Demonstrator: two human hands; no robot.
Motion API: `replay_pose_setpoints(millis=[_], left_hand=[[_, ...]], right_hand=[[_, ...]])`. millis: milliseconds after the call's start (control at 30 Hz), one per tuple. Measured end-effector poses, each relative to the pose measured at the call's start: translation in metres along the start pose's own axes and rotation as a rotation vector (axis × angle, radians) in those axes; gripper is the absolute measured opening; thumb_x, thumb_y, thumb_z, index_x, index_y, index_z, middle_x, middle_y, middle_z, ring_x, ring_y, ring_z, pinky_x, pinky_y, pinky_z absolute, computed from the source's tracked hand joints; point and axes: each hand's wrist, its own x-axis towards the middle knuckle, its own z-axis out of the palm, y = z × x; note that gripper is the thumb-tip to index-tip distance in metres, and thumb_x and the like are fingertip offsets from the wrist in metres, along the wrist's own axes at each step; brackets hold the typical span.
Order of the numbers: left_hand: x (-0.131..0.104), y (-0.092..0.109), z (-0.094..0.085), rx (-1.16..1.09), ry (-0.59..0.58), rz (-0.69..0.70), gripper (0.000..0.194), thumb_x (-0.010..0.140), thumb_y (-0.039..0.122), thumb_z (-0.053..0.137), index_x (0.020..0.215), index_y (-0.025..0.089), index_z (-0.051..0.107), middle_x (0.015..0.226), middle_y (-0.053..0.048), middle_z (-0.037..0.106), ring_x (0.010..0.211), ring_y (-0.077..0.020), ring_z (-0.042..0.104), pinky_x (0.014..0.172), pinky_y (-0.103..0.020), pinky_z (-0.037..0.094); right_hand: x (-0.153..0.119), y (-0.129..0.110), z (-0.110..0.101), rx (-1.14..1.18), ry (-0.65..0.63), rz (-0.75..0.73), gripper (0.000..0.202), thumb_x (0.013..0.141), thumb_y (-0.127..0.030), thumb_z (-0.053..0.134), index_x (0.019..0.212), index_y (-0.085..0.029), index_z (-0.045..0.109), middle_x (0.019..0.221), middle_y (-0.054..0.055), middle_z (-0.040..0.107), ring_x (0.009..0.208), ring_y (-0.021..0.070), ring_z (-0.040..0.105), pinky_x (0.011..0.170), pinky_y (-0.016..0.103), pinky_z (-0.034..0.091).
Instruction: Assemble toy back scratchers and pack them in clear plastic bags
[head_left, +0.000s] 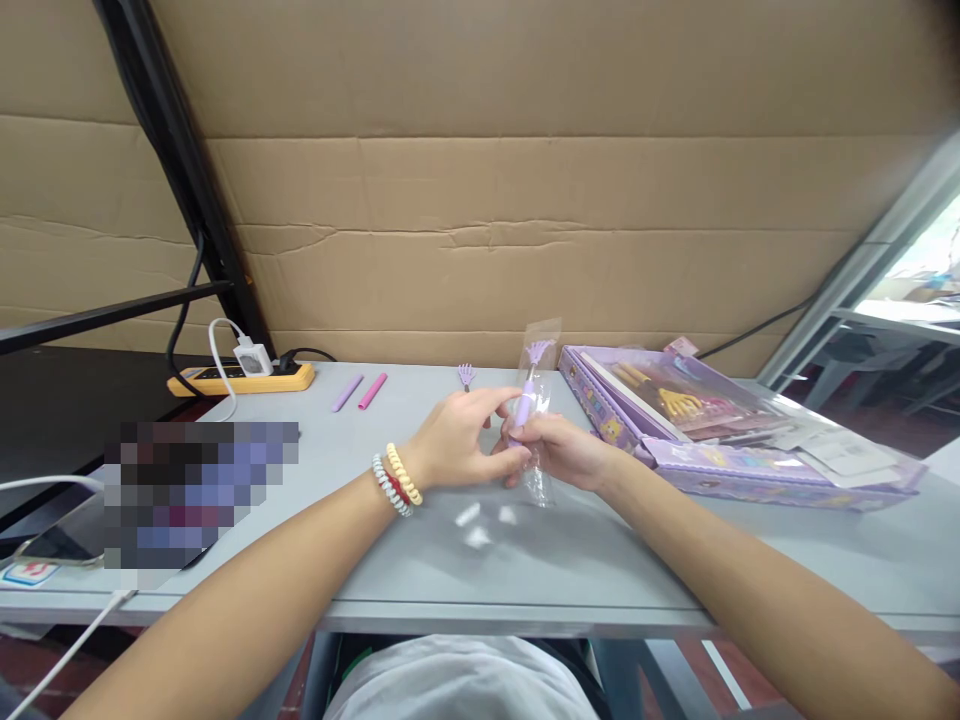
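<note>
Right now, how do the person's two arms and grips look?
Left arm and right arm: bare, no sleeves visible. The left wrist wears a pale yellow coil, a silvery coil and something red between. Neither left grip nor right grip is gloved.

Brown cardboard (pixel 480 180) (creased in places) stands behind a grey desk (pixel 600 560).

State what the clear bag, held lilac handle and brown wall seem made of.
Clear bag: probably thin, glossy plastic film; see-through with glints. Lilac handle: likely smooth plastic, evenly coloured, though rubber is possible. Brown wall: apparently matte cardboard, with fold lines and creases.
</note>
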Motion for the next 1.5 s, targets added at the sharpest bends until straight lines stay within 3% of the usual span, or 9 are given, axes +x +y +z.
replay_pose_setpoints(millis=[100, 200, 833, 1033, 1133, 1233, 1333, 1400, 1500], left_hand=[[-0.001, 0.000, -0.002, 0.027, -0.006, 0.105, 0.036, 0.073, 0.033, 0.057, 0.106, 0.017, 0.059, 0.089, -0.004, 0.063, 0.082, -0.0164, 0.058, 0.078, -0.031, 0.044], [-0.002, -0.001, -0.002, 0.055, -0.040, 0.112, 0.031, 0.070, 0.028, 0.056, 0.098, 0.018, 0.062, 0.089, -0.005, 0.063, 0.081, -0.0165, 0.058, 0.077, -0.030, 0.044], [0.000, 0.000, 0.004, 0.317, -0.028, 0.223, 0.016, 0.072, 0.024, 0.048, 0.080, 0.018, 0.061, 0.067, -0.001, 0.058, 0.064, -0.0128, 0.051, 0.066, -0.029, 0.036], [0.000, -0.002, 0.002, 0.275, -0.039, 0.211, 0.022, 0.072, 0.029, 0.051, 0.088, 0.018, 0.061, 0.069, 0.000, 0.058, 0.065, -0.0139, 0.052, 0.068, -0.031, 0.037], [-0.001, -0.007, -0.003, 0.190, -0.020, 0.255, 0.035, 0.070, 0.036, 0.053, 0.099, 0.018, 0.060, 0.080, -0.003, 0.061, 0.073, -0.0172, 0.055, 0.074, -0.034, 0.040], [-0.001, -0.013, -0.006, 0.199, 0.038, 0.298, 0.043, 0.065, 0.024, 0.051, 0.107, 0.018, 0.057, 0.102, -0.009, 0.060, 0.092, -0.0217, 0.056, 0.083, -0.038, 0.042], [0.000, -0.017, -0.003, 0.304, 0.083, 0.349, 0.050, 0.063, 0.012, 0.048, 0.112, 0.017, 0.055, 0.114, -0.012, 0.057, 0.111, -0.0246, 0.050, 0.092, -0.041, 0.039], [0.001, -0.017, -0.001, 0.345, 0.044, 0.374, 0.048, 0.065, 0.009, 0.046, 0.112, 0.016, 0.053, 0.114, -0.012, 0.057, 0.115, -0.0239, 0.048, 0.095, -0.040, 0.037], [0.002, -0.017, 0.001, 0.357, -0.062, 0.371, 0.045, 0.068, 0.010, 0.046, 0.112, 0.015, 0.053, 0.108, -0.010, 0.061, 0.105, -0.0214, 0.053, 0.096, -0.039, 0.036]], right_hand=[[-0.001, -0.001, 0.004, 0.009, 0.015, -0.003, 0.012, 0.071, -0.027, 0.062, 0.067, -0.016, 0.066, 0.062, 0.001, 0.063, 0.056, 0.0138, 0.060, 0.059, 0.030, 0.054], [-0.001, -0.001, 0.004, 0.007, 0.032, 0.010, 0.012, 0.070, -0.026, 0.063, 0.065, -0.015, 0.066, 0.063, 0.003, 0.065, 0.056, 0.0141, 0.060, 0.057, 0.029, 0.054], [0.001, 0.004, 0.003, -0.062, -0.005, 0.015, 0.016, 0.071, -0.024, 0.059, 0.061, -0.014, 0.066, 0.057, 0.002, 0.063, 0.057, 0.0150, 0.062, 0.059, 0.029, 0.053], [0.002, 0.003, 0.002, -0.071, 0.006, 0.039, 0.014, 0.067, -0.024, 0.058, 0.058, -0.014, 0.062, 0.056, 0.002, 0.063, 0.055, 0.0153, 0.062, 0.059, 0.029, 0.052], [0.000, 0.001, 0.001, -0.074, -0.051, 0.060, 0.011, 0.064, -0.024, 0.057, 0.062, -0.014, 0.061, 0.061, 0.004, 0.067, 0.058, 0.0169, 0.064, 0.060, 0.030, 0.051], [-0.002, -0.001, -0.003, -0.141, -0.161, 0.096, 0.016, 0.066, -0.027, 0.054, 0.066, -0.013, 0.061, 0.069, 0.009, 0.071, 0.061, 0.0181, 0.064, 0.062, 0.031, 0.050], [-0.003, -0.002, -0.006, -0.214, -0.290, 0.169, 0.016, 0.065, -0.027, 0.053, 0.064, -0.013, 0.059, 0.064, 0.008, 0.069, 0.056, 0.0165, 0.061, 0.058, 0.029, 0.048], [-0.003, -0.002, -0.007, -0.244, -0.352, 0.209, 0.011, 0.063, -0.025, 0.053, 0.060, -0.014, 0.056, 0.056, 0.005, 0.065, 0.052, 0.0155, 0.059, 0.054, 0.028, 0.045], [-0.004, -0.002, -0.007, -0.268, -0.406, 0.231, 0.010, 0.061, -0.024, 0.053, 0.056, -0.016, 0.052, 0.051, 0.002, 0.061, 0.050, 0.0142, 0.056, 0.051, 0.027, 0.042]])
